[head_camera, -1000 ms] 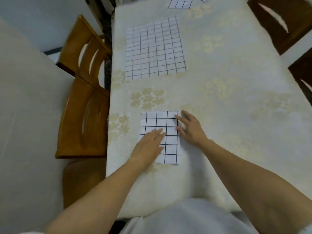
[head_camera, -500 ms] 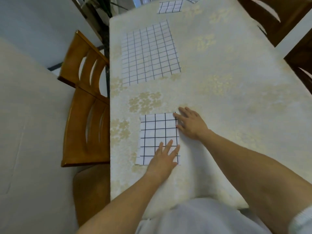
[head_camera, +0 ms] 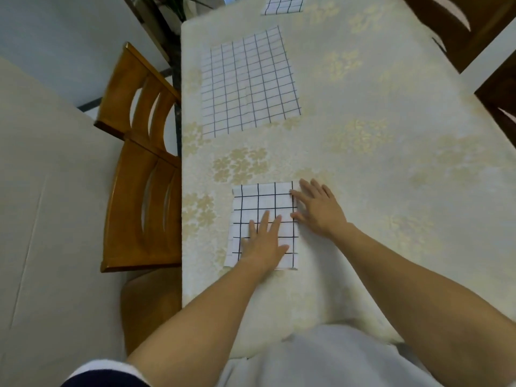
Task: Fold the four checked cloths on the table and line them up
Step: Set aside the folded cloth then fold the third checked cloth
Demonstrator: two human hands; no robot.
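Change: left hand [head_camera: 264,247], fingers spread flat, slid up the folded white checked cloth [head_camera: 262,199].
Right hand [head_camera: 319,212]: fingers spread, touching its 3 o'clock edge.
Meaning: likely smoothing the finished fold.

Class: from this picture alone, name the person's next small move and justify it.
Probably lift off and reach for the unfolded cloth farther up the table: the near cloth already lies folded small, with the left hand flat on it and the right hand at its right edge.

Bare to the elbow, left hand [head_camera: 262,244] and right hand [head_camera: 318,212], pale top [head_camera: 312,358] below, white-edged navy sleeve [head_camera: 103,377] on the left arm.
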